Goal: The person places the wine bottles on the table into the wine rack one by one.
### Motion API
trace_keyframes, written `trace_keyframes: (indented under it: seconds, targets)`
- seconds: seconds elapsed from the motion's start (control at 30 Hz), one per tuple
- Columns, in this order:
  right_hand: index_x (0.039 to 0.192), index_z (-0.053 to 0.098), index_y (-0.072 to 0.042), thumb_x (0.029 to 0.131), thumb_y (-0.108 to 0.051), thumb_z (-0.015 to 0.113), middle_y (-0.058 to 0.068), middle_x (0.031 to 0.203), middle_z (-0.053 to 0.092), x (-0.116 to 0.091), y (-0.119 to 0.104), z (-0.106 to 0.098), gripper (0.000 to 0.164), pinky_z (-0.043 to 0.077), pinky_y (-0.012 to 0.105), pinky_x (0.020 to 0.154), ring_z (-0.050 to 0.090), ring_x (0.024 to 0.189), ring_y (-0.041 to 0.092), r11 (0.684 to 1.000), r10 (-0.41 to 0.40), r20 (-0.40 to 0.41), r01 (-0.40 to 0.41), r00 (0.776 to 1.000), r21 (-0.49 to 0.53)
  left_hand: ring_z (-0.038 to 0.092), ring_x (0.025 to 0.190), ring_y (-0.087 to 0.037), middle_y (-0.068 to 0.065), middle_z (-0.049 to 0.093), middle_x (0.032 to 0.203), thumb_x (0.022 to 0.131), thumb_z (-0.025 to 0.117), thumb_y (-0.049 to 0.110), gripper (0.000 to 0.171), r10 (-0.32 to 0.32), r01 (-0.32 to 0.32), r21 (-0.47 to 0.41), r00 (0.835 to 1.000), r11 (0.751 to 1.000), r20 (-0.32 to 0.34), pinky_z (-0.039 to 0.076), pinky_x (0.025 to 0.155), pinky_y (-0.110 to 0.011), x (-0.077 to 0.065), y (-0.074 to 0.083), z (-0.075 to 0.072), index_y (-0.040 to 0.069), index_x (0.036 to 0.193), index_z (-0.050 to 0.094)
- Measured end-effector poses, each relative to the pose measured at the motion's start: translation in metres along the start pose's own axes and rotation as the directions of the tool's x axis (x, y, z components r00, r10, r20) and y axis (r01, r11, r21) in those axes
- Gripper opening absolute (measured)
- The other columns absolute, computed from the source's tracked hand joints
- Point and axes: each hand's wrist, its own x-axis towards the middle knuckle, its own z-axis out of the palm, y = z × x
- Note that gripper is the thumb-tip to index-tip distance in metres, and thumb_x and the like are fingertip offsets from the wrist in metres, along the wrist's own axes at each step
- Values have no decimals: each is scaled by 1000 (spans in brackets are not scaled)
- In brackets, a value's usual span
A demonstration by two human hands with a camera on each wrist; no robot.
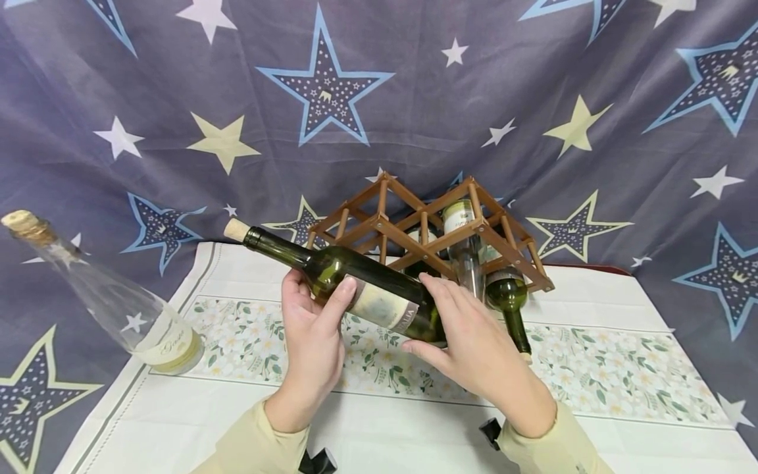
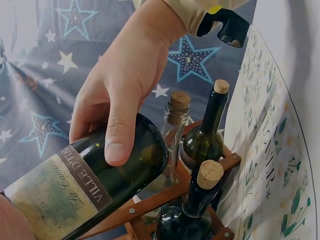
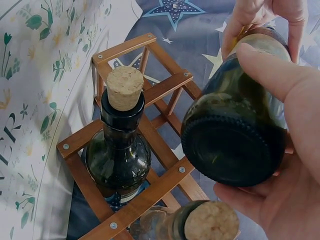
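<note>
Both hands hold a dark green wine bottle [image 1: 334, 270], tilted with its corked neck up to the left and its label facing up. My left hand [image 1: 316, 336] grips it near the shoulder, thumb on the label's edge. Around the base end, my right hand [image 1: 474, 332] has its thumb on one side and fingers on the other; the left wrist view shows this right hand [image 2: 120, 85] plainly. Just behind is a wooden wine rack [image 1: 381, 224]. It holds a clear bottle [image 1: 468, 257] and a green bottle [image 1: 509, 293], among others partly hidden.
A corked clear bottle [image 1: 127, 303] stands on the table's left side. A white tablecloth [image 1: 379, 434] with a floral band covers the table. The star-patterned curtain [image 1: 414, 131] hangs close behind the rack. Corked necks stick out of the rack, like this dark bottle [image 3: 120, 155].
</note>
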Motion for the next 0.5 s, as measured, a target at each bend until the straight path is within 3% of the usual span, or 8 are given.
trace_keyframes:
  seconds: [0.23,0.5]
  targets:
    - [156,31,-12,88,-57,67,7,144,47,-1,1,0,89,40,42,106,46,131,24,999,2,-4,-2,1000,39,55,115,-27,-19,46,130,87,66,-11,58,-8,8,-10,1000,1000,15,49,97,-38,-2,-2,0,-1,135,34]
    - [157,28,-12,90,-49,69,7,148,41,-2,2,0,86,40,41,106,40,134,23,996,-21,-12,22,1000,91,54,116,-28,-19,45,132,88,65,-9,58,-10,11,-18,999,1000,33,49,97,-39,-3,-2,-1,-1,136,34]
